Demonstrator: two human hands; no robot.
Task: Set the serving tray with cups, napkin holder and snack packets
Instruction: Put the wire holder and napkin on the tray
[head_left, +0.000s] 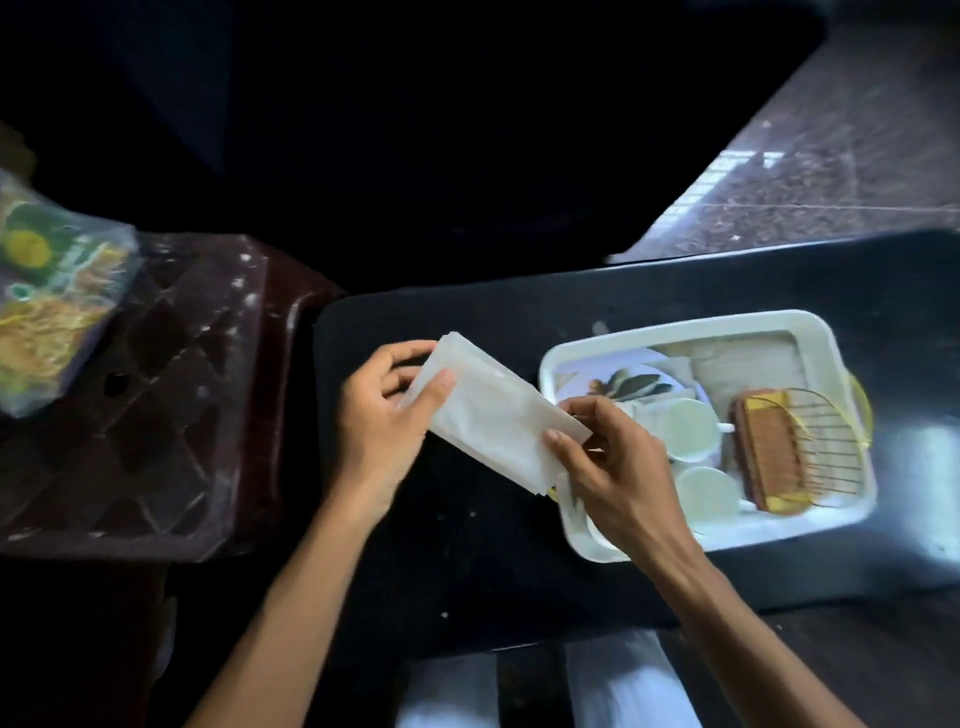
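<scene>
Both hands hold a stack of white paper napkins (493, 415) above the black table, just left of the white serving tray (810, 527). My left hand (387, 415) grips the stack's upper left end, thumb on top. My right hand (608, 462) pinches its lower right corner over the tray's left rim. In the tray stand two white cups (685, 428) (709, 491), a leaf-patterned plate (628, 382) and a wire napkin holder (795, 447) with a wooden base. Snack packets (47, 291) in clear green-and-yellow wrapping lie at the far left.
The black table (467, 561) carries the tray. A dark brown plastic stool (171, 395) stands to its left and bears the snack packets. Speckled stone floor (831, 171) shows at the upper right. The area behind is dark.
</scene>
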